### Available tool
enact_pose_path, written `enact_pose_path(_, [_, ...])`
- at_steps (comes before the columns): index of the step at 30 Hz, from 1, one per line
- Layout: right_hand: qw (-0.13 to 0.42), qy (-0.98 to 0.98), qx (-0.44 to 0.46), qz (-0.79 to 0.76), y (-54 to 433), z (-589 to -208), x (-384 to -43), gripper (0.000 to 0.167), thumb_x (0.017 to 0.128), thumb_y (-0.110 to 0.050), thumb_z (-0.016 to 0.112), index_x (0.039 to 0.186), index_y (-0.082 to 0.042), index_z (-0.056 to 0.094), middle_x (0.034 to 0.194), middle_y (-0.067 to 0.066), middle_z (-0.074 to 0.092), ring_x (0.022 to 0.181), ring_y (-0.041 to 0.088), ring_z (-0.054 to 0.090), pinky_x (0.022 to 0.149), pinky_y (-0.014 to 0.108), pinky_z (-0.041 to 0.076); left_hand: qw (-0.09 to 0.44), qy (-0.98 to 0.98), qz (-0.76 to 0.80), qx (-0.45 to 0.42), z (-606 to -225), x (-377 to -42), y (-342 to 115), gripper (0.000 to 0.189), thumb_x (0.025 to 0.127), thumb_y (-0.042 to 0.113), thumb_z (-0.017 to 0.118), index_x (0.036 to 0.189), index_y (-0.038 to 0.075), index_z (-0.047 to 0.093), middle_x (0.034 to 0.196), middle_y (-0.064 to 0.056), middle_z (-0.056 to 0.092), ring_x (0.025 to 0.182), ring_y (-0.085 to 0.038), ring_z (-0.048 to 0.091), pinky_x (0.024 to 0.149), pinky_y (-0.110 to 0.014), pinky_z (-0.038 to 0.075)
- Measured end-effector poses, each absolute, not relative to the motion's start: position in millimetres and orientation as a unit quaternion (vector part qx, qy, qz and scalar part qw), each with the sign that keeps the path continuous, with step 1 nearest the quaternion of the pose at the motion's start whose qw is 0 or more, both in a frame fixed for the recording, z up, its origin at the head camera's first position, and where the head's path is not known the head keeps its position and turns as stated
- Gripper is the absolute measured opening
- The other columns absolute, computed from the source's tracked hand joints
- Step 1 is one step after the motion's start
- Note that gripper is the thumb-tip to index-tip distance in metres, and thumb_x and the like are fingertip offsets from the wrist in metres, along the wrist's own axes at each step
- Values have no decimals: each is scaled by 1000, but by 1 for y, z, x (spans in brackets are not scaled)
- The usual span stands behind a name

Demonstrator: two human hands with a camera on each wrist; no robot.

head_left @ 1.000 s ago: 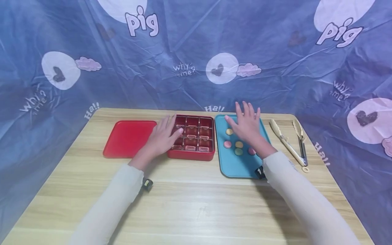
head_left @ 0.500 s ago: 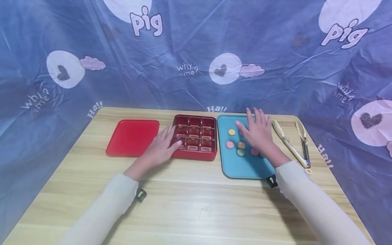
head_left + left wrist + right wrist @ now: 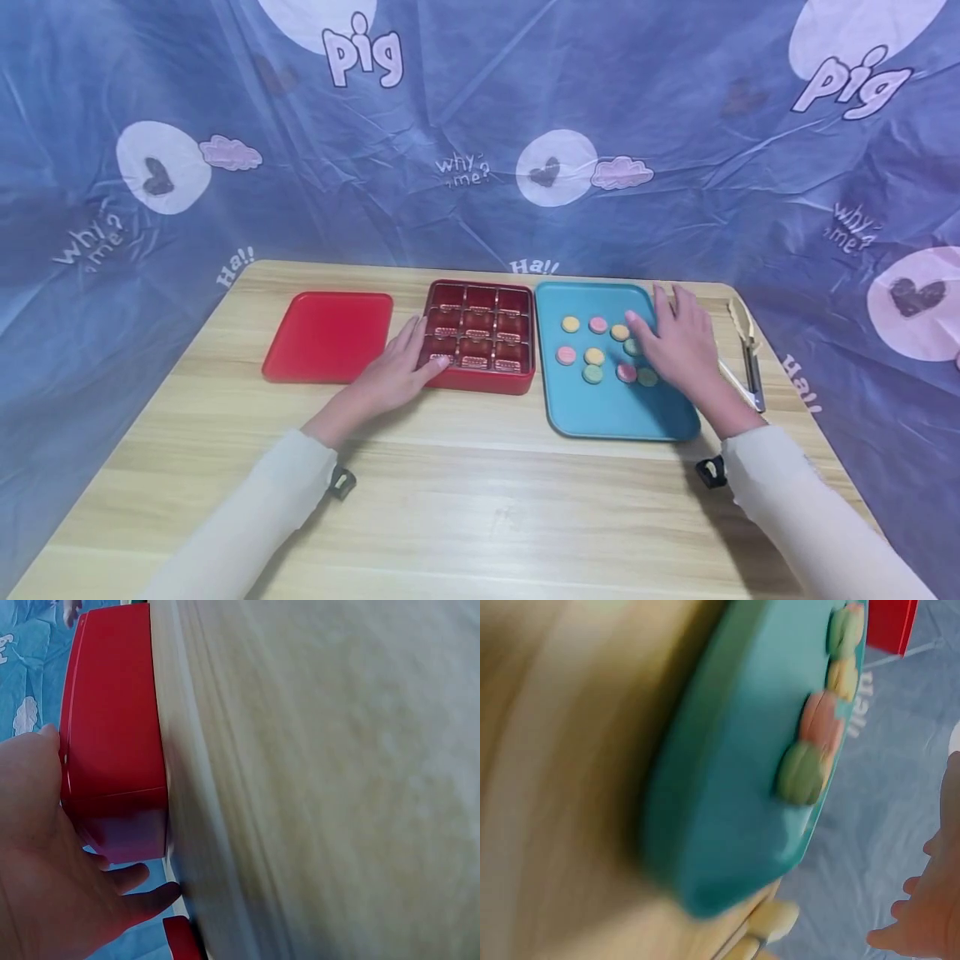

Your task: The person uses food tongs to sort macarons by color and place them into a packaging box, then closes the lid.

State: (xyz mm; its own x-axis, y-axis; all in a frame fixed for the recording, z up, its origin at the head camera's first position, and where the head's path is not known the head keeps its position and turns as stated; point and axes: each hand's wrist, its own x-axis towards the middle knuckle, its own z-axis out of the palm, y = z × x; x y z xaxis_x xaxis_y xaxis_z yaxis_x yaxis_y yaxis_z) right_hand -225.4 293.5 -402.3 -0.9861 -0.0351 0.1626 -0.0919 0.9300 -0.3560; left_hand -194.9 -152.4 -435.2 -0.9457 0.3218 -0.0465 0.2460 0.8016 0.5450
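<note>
My left hand (image 3: 393,372) rests at the left front corner of a dark red box (image 3: 480,382) with a clear divided insert. Its thumb lies by the front rim, and its fingers stretch along the left wall, as the left wrist view of the box (image 3: 112,705) also shows. Over the right edge of a teal tray (image 3: 615,418), my right hand (image 3: 681,346) hovers with fingers spread and nothing held. Pink, yellow and green macarons (image 3: 593,357) lie on the tray, some partly behind the thumb. A green macaron (image 3: 801,774) appears in the right wrist view.
A flat red lid (image 3: 327,337) lies left of the box. Tongs (image 3: 753,367) lie at the table's right side, partly hidden by my right hand. Behind the wooden table (image 3: 480,508) hangs a printed blue cloth (image 3: 450,108).
My right hand has moved right and towards me from over the tray's middle to its right edge, uncovering more macarons. My left hand has drawn slightly nearer the box's front corner.
</note>
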Motion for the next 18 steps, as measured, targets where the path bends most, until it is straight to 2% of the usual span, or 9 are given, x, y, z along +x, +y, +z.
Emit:
enact_pose_path(8, [70, -983, -3, 171, 338, -408, -214, 85, 103, -63, 28, 161, -3, 10, 162, 35, 4, 148, 57, 6, 115, 73, 9, 52, 939, 296, 170, -435, -196, -151, 94, 97, 61, 53, 164, 20, 2, 171, -5, 8, 156, -33, 14, 118, -64, 26])
enact_pose_path(11, [75, -983, -18, 167, 356, -411, -213, 84, 104, -61, 28, 160, 0, 11, 161, 37, 4, 147, 58, 7, 114, 73, 11, 54, 939, 295, 166, -436, -196, -151, 99, 95, 62, 57, 164, 19, 1, 171, -6, 8, 156, -33, 15, 118, -65, 27])
enact_pose_path(18, [61, -983, -55, 167, 394, -416, -207, 86, 103, -60, 28, 160, -1, 6, 158, 41, 1, 142, 64, 7, 106, 79, 14, 55, 948, 273, 152, -438, -194, -148, 106, 91, 72, 53, 164, 17, 0, 171, -10, 8, 156, -32, 15, 120, -60, 27])
